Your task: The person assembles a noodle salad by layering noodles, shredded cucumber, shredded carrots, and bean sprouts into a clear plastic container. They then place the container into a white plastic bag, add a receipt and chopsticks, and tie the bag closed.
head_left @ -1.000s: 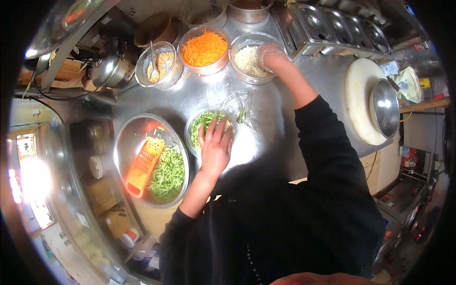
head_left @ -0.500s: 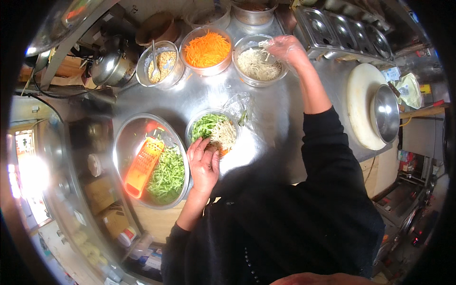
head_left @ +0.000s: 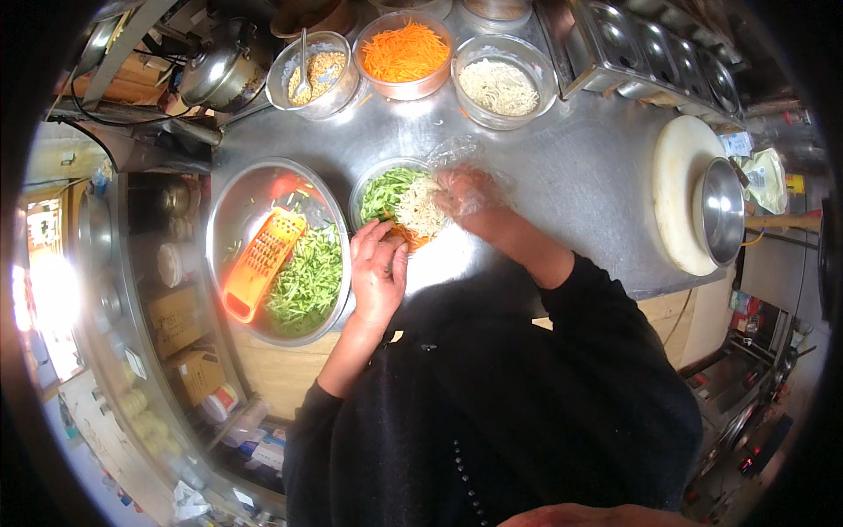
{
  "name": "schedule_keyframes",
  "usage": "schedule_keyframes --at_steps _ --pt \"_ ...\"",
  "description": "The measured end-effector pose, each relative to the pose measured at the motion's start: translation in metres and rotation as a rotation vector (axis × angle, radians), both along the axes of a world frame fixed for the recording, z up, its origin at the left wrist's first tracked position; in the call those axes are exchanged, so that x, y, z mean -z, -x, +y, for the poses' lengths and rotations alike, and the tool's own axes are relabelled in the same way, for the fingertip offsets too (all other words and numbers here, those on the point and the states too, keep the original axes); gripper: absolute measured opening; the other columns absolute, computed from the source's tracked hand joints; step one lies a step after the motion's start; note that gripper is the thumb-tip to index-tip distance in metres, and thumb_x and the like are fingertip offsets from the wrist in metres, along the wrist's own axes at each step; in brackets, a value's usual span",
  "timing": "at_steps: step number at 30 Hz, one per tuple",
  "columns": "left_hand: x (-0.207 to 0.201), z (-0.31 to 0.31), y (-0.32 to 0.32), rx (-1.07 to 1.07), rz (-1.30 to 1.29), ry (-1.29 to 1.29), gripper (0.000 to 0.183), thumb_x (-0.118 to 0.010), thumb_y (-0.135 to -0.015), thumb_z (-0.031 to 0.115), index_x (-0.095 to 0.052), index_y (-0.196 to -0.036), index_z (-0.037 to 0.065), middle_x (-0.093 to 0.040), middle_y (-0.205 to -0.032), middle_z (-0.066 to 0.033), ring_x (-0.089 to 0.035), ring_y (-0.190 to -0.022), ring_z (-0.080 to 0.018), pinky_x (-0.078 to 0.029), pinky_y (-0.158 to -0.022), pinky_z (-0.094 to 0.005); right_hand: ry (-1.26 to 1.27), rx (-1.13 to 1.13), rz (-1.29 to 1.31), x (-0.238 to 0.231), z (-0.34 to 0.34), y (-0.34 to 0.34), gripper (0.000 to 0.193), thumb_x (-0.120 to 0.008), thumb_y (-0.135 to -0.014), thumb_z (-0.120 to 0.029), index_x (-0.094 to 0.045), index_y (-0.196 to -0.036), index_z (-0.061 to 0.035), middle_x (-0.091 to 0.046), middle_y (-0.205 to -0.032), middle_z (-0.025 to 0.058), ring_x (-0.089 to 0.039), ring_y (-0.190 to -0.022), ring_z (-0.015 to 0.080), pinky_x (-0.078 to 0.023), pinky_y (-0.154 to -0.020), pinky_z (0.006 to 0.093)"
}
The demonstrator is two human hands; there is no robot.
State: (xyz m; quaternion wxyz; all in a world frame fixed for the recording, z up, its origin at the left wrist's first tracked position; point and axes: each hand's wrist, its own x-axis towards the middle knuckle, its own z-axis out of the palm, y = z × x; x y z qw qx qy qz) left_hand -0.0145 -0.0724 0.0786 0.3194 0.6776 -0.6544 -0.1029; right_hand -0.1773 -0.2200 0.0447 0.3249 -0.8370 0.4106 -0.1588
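A clear round bowl (head_left: 353, 204) in the middle of the steel table holds green shreds (head_left: 386, 190), pale thin shreds (head_left: 420, 208) and some orange carrot shreds (head_left: 411, 238). At its near-left rim, my left hand (head_left: 378, 274) has its fingers curled against the edge, steadying the bowl. My right hand (head_left: 471, 190), in a clear plastic glove and slightly blurred, is at the bowl's right side. Its fingers are bent in at the pale shreds, partly hidden by the glove. Farther back stands a clear tub of pale shreds (head_left: 499, 86).
Left of the bowl sits a large steel basin (head_left: 235, 206) with an orange grater (head_left: 262, 268) and green shreds (head_left: 307, 281). Along the back are a tub of carrot shreds (head_left: 404, 51) and a tub of chopped nuts (head_left: 327, 68) with a spoon. A steel bowl (head_left: 722, 211) rests on a round board (head_left: 672, 198) at right.
My right hand has come from the back tub of pale shreds down to the bowl in the middle. My left hand stays at the bowl's rim. The whole view has shifted slightly.
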Motion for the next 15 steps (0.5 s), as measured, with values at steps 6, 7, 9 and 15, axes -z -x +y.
schedule_keyframes --at_steps 6,7,9,15 --pt "0.002 -0.02 0.01 0.115 -0.101 -0.001 0.022 -0.062 -0.08 0.005 -0.066 -0.102 0.004 -0.059 -0.12 -0.011 -0.051 -0.117 -0.0321 -0.037 -0.101 -0.0449 0.069 0.212 -0.139 0.006 0.002 0.021 0.023 -0.06 -0.084 -0.016 -0.067 -0.104 -0.0067 -0.067 -0.099 0.0152 -0.065 -0.088 0.0303 -0.051 -0.078 0.0377" --pt "0.005 -0.027 0.013 0.154 -0.137 -0.007 0.025 -0.061 -0.081 0.005 -0.065 -0.105 0.004 -0.058 -0.122 -0.0106 -0.05 -0.119 -0.0316 -0.036 -0.103 -0.0454 0.053 0.216 -0.146 0.005 0.0 0.025 0.021 -0.058 -0.085 -0.016 -0.067 -0.102 -0.008 -0.067 -0.095 0.0144 -0.064 -0.086 0.0311 -0.051 -0.077 0.0387" --pt "0.013 -0.042 0.021 0.232 -0.21 -0.069 0.033 -0.056 -0.083 0.008 -0.061 -0.116 0.005 -0.053 -0.131 -0.0094 -0.042 -0.129 -0.0285 -0.028 -0.109 -0.0482 0.05 0.221 -0.226 0.004 -0.003 0.03 0.019 -0.054 -0.085 -0.017 -0.066 -0.099 -0.0105 -0.067 -0.089 0.0129 -0.063 -0.081 0.0325 -0.05 -0.076 0.0408" --pt "0.034 -0.059 0.021 0.312 -0.434 -0.227 0.035 -0.056 -0.086 0.017 -0.059 -0.12 0.007 -0.052 -0.133 -0.0085 -0.036 -0.133 -0.0268 -0.018 -0.113 -0.0537 -0.003 0.258 -0.219 0.002 -0.005 0.039 0.021 -0.06 -0.085 -0.015 -0.07 -0.103 -0.0105 -0.069 -0.098 0.0106 -0.066 -0.088 0.0262 -0.052 -0.079 0.0327"
